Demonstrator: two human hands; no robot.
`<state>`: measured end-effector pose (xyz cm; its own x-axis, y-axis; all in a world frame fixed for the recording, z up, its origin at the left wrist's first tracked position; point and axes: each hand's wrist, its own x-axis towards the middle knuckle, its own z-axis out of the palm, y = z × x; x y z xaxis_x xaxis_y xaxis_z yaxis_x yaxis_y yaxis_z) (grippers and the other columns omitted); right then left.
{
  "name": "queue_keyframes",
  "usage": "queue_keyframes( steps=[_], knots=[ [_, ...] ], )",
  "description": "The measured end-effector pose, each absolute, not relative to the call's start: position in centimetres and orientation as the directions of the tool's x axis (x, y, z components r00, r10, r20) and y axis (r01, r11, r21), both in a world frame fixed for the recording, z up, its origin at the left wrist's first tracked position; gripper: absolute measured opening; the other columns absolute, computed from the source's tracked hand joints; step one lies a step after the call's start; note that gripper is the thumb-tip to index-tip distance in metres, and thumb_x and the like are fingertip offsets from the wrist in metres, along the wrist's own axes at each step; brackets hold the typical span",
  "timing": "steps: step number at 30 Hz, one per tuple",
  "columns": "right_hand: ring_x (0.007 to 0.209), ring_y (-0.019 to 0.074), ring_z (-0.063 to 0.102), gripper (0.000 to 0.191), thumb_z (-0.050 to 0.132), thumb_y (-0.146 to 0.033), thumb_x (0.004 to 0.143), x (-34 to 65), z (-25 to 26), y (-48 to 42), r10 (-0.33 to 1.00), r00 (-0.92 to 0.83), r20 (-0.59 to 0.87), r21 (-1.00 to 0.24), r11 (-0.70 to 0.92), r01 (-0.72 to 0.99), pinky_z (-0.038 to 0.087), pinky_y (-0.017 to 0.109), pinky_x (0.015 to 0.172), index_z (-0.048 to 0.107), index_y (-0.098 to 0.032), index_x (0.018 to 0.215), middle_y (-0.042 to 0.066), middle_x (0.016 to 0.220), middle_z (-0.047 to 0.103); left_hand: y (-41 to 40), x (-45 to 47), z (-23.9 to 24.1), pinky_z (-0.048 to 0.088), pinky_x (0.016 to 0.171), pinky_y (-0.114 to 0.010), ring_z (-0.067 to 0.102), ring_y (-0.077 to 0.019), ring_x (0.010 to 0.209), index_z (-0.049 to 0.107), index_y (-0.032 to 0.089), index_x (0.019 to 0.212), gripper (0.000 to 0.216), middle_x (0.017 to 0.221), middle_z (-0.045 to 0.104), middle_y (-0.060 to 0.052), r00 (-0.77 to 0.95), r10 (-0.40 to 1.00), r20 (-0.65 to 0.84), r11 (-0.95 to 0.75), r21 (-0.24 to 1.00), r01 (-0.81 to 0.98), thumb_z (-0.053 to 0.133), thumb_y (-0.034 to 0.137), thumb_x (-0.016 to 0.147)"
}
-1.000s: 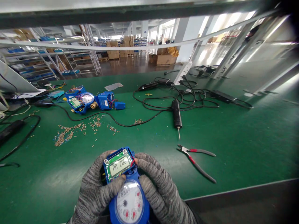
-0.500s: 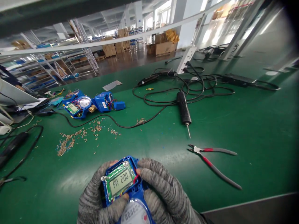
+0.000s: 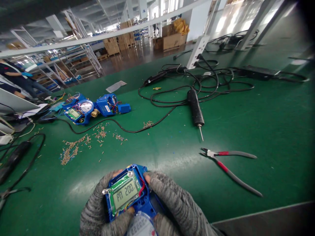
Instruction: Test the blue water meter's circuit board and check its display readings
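Both of my hands wear grey knit gloves and grip a blue water meter (image 3: pixel 129 196) at the bottom of the view, close to the table's near edge. Its open top shows a green circuit board with a lit display reading "PA 200", and a round dial peeks out below. My left hand (image 3: pixel 97 211) wraps the meter's left side, thumb lying across the front under the display. My right hand (image 3: pixel 173 205) clasps the right side, fingertips against the housing edge beside the red wires.
On the green table (image 3: pixel 258 114) lie red-handled cutters (image 3: pixel 228 162), a black electric screwdriver (image 3: pixel 195 109) with tangled cables, scattered small brass parts (image 3: pixel 73 146), and another opened blue meter (image 3: pixel 85 109). A white power strip (image 3: pixel 198 50) stands behind. A person's arm shows far left.
The view has tilted and swung a little, so the meter sits lower in the picture with less of the dial showing. Both hands keep their grip; the display tilts slightly more.
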<state>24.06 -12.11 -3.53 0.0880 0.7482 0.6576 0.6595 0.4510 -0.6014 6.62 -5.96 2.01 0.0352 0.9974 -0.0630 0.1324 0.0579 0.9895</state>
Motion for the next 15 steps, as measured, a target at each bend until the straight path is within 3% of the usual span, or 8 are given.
queue_keyframes(
  steps=[2, 4, 9, 15],
  knots=[
    [0.129, 0.0273, 0.053, 0.05, 0.043, -0.042, 0.1, 23.5, -4.1, -12.7, 0.794, 0.202, 0.573, -0.726, 0.377, 0.575, 0.053, 0.043, 0.101, 0.042, -0.018, 0.144, 0.013, 0.139, 0.055, -6.0, 6.5, 1.8, 0.064, 0.075, -0.03, 0.074, -0.0263, 0.089, 0.067, 0.024, 0.112, 0.061, 0.105, 0.075, -0.005, 0.027, 0.998, -0.064, 0.06, 0.989, 0.138, 0.089, 0.037, 0.057],
    [0.129, 0.0287, 0.052, 0.047, 0.045, -0.041, 0.099, 23.2, -4.3, -12.7, 0.8, 0.222, 0.558, -0.757, 0.381, 0.531, 0.051, 0.048, 0.103, 0.044, -0.02, 0.141, 0.012, 0.138, 0.055, -6.0, 6.4, 1.7, 0.064, 0.075, -0.03, 0.074, -0.0264, 0.089, 0.067, 0.024, 0.113, 0.061, 0.106, 0.075, -0.005, 0.027, 0.998, -0.063, 0.058, 0.989, 0.137, 0.089, 0.036, 0.057],
    [0.125, 0.0237, 0.057, 0.044, 0.046, -0.04, 0.099, 23.9, -3.5, -11.4, 0.689, 0.123, 0.715, -0.625, 0.55, 0.554, 0.049, 0.039, 0.105, 0.048, -0.019, 0.138, 0.011, 0.131, 0.061, -5.9, 6.4, 1.7, 0.064, 0.078, -0.031, 0.073, -0.0264, 0.092, 0.067, 0.025, 0.112, 0.059, 0.108, 0.074, -0.005, 0.038, 0.998, -0.054, 0.049, 0.992, 0.115, 0.089, 0.035, 0.058],
    [0.12, 0.0225, 0.06, 0.04, 0.047, -0.038, 0.098, 24.2, -3.2, -11.0, 0.677, 0.139, 0.723, -0.625, 0.555, 0.548, 0.05, 0.038, 0.105, 0.051, -0.021, 0.134, 0.01, 0.129, 0.063, -6.0, 6.4, 1.7, 0.064, 0.076, -0.031, 0.073, -0.0267, 0.092, 0.066, 0.025, 0.114, 0.062, 0.11, 0.074, -0.005, 0.042, 0.995, -0.09, 0.086, 0.993, 0.085, 0.09, 0.034, 0.057]
  ],
)
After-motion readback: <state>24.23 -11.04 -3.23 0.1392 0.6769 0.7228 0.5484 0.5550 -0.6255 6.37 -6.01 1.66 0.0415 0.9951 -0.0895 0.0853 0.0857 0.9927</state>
